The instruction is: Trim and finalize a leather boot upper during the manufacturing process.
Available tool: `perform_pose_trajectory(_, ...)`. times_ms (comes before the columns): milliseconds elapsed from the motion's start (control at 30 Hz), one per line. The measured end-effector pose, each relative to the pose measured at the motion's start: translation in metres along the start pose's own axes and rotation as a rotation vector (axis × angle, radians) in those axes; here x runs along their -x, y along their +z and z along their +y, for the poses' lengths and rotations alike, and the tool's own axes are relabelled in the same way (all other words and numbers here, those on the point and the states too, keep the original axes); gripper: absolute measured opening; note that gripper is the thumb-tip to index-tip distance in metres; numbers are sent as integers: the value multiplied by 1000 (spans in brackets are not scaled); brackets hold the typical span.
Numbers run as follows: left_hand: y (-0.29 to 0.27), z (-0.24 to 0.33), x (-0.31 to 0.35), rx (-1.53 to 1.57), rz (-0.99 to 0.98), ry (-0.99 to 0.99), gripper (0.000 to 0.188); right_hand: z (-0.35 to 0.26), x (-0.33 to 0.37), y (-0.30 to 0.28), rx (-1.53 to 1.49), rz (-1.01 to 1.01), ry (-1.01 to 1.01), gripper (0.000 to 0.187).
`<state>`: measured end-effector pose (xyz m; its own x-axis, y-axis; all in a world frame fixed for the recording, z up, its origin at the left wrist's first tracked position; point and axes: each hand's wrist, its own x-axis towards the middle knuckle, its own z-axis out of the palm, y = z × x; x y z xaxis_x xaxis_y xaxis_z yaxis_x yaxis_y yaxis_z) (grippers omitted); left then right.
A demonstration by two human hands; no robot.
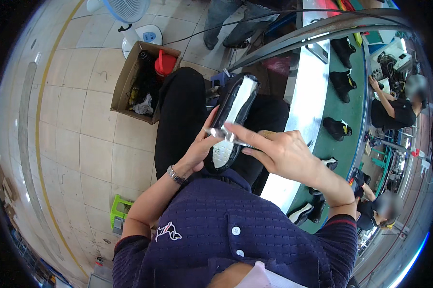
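Observation:
A black shoe (239,103) lies bottom side up over my lap, a long white piece running down the middle of its underside. My left hand (197,151) is closed round the shoe's left side, with the fingers partly hidden beneath it. In my right hand (286,151) is a shiny metal tool (220,133) with a slim shaft; its head is smeared, so its kind cannot be made out. The tool's head is over the white underside, near my left thumb. My right index finger reaches along the tool toward the shoe.
To my right runs a metal ledge (300,103) beside a green conveyor belt (339,149) with several black shoes. Beyond it two co-workers sit. A cardboard box (122,93) with a red container (164,65) stands at my left knee. Farther off are a fan (128,9) and a standing person's legs (226,24).

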<state>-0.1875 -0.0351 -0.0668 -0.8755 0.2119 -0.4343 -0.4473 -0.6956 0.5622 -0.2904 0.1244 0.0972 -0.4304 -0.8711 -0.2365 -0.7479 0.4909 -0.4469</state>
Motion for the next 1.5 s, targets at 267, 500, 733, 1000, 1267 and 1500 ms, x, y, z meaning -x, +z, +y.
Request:
perform_pose_trajectory(267,-22,1,8,87,-141,-157,91,-2,-13,25,197,-89,74,68)
perform_pose_trajectory(500,-8,-10,16,-32,10,27,69,14,-13,50,115,-146,205,75)
perform_pose_trajectory(733,-7,-22,10,-74,-38,106,91,0,3,57,161,49,-108,71)
perform_pose_trajectory(1000,-11,-7,14,-318,-124,-190,42,-8,20,70,57,17,-177,73)
perform_pose_trajectory(1267,-21,-10,10,-371,-171,-186,47,-3,26,66,-18,-22,-206,73)
perform_pose_trajectory(1500,-12,10,4,-556,-255,-301,49,18,-3,28,16,0,10,71)
